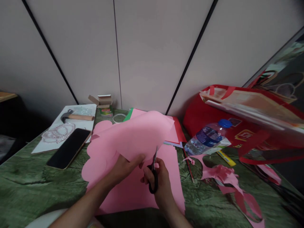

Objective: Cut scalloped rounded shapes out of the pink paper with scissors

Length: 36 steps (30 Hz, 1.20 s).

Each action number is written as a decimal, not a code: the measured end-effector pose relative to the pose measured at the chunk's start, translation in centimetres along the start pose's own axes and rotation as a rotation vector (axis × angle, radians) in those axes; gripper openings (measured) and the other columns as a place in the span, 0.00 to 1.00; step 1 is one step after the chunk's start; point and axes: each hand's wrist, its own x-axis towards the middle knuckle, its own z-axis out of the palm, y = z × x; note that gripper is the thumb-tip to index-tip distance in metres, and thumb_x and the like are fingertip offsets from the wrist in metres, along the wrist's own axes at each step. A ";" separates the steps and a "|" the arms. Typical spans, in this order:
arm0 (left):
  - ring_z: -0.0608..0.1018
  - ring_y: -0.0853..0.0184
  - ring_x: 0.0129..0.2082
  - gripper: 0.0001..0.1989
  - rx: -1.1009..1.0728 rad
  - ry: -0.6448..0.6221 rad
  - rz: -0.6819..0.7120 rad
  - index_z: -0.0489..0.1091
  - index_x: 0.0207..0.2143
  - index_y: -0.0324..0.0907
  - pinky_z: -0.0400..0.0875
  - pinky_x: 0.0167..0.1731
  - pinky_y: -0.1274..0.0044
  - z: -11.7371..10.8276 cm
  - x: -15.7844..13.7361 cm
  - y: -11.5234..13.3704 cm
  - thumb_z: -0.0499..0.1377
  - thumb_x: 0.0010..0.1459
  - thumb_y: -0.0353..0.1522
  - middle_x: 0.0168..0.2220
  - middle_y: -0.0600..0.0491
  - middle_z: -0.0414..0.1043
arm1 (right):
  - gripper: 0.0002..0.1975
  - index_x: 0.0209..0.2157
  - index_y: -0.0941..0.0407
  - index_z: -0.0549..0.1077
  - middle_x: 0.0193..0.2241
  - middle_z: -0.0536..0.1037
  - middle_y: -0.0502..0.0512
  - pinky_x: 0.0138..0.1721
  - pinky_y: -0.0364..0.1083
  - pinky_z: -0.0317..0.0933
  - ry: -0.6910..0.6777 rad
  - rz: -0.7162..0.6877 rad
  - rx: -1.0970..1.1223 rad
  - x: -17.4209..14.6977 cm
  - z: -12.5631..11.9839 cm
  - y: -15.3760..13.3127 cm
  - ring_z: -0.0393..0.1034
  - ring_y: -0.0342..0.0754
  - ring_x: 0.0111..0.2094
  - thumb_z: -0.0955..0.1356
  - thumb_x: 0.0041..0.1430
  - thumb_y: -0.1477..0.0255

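Observation:
My left hand point(129, 166) is closed on the lower edge of a pink sheet of paper point(142, 134), thumb on top. The sheet is lifted and curves upward. In my right hand point(161, 177) are scissors point(155, 177) with black handles, fingers through the loops and blades pointing up at the sheet's edge. Whether the blades are apart is hard to make out. Beneath both hands lies more pink paper point(133, 196), stacked on the table. Pink paper with a scalloped edge point(95, 167) shows at the left of the stack.
On the left are a black phone point(69, 148), a hammer point(78, 117), clear beads point(58, 133) and a small opened box point(105, 107). At right stand a water bottle point(204, 139) and a red bag point(199, 110). Pink scraps point(223, 177) and a yellow tube-like item point(226, 158) lie nearby.

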 end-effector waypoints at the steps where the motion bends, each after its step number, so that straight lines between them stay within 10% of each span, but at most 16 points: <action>1: 0.69 0.71 0.20 0.11 0.011 -0.001 -0.009 0.63 0.18 0.40 0.65 0.24 0.79 0.0 0.0 0.1 0.54 0.52 0.33 0.18 0.58 0.64 | 0.16 0.30 0.53 0.55 0.18 0.68 0.41 0.20 0.43 0.62 -0.002 0.004 0.002 0.0 0.0 0.0 0.56 0.36 0.13 0.68 0.44 0.68; 36: 0.74 0.65 0.30 0.08 0.084 -0.009 -0.022 0.66 0.33 0.39 0.68 0.25 0.78 -0.6 -0.2 0.5 0.58 0.47 0.29 0.29 0.53 0.72 | 0.20 0.32 0.54 0.59 0.20 0.68 0.43 0.24 0.42 0.60 -0.019 -0.055 0.013 0.2 -0.6 0.1 0.65 0.43 0.21 0.72 0.40 0.68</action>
